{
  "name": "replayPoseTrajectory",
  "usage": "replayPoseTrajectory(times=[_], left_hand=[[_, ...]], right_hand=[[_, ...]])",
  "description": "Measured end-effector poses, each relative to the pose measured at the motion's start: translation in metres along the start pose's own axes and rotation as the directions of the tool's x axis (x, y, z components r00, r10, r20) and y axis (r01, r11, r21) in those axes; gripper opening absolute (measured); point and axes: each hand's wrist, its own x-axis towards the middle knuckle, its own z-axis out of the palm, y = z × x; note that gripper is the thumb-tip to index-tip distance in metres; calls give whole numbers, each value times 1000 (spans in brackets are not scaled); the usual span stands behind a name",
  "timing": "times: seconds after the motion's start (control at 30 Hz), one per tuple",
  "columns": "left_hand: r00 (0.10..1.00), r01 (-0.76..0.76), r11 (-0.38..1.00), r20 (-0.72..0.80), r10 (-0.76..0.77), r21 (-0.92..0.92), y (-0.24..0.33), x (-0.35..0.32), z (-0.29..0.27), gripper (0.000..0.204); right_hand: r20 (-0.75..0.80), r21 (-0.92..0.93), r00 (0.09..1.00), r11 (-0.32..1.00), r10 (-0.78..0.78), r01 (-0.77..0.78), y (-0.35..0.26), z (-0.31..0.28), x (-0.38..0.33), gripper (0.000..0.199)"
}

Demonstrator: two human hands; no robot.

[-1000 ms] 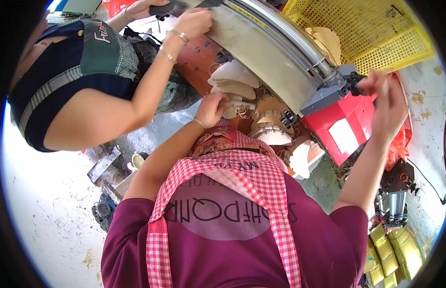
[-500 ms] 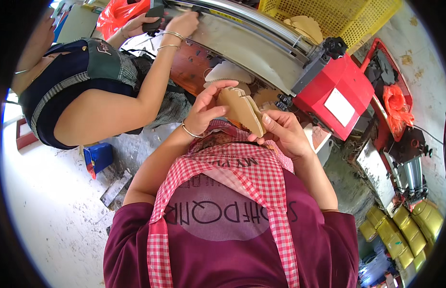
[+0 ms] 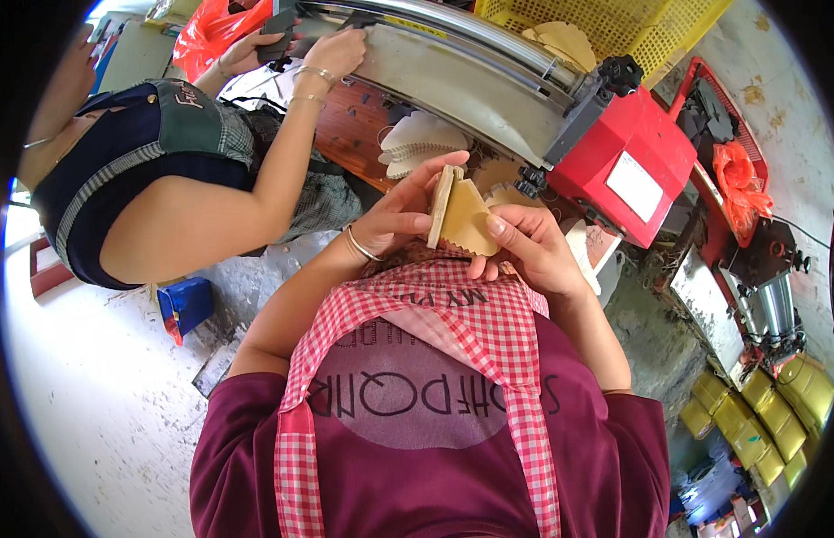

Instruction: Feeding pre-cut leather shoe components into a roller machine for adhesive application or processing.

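In front of my chest, my left hand [image 3: 397, 217] is closed on a small stack of tan cut-out pieces [image 3: 441, 204], held on edge between thumb and fingers. Against its right side leans a tan piece with a toothed edge [image 3: 468, 224], splayed away from the stack. The thumb and fingers of my right hand [image 3: 535, 251] pinch that piece by its right edge. Whether the splayed part is one sheet or several, I cannot tell. Just beyond my hands lies a stack of pale scalloped pieces [image 3: 424, 136] on the red-brown table [image 3: 354, 121].
Ahead stretches a roller machine [image 3: 462, 85] with a red end housing [image 3: 625, 166] and black knobs. Behind it sits a yellow basket [image 3: 677, 31] with tan pieces. A co-worker's arm [image 3: 229, 215] reaches to the machine from the left. A red crate [image 3: 740, 125] stands right.
The tan pieces have turned from one slanted bundle to a stack in my left hand with a toothed piece splayed toward my right. The co-worker's right hand has shifted slightly.
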Motion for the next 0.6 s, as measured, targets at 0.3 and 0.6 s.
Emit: replayPoseTrajectory(times=[0.3, 0.6], left_hand=[[978, -147, 647, 13, 208, 748, -15, 10, -14, 107], [978, -194, 898, 11, 207, 394, -20, 11, -22, 91]], right_hand=[[-253, -450, 967, 890, -42, -79, 12, -9, 6, 24], [-279, -488, 932, 870, -229, 68, 5, -3, 2, 27]])
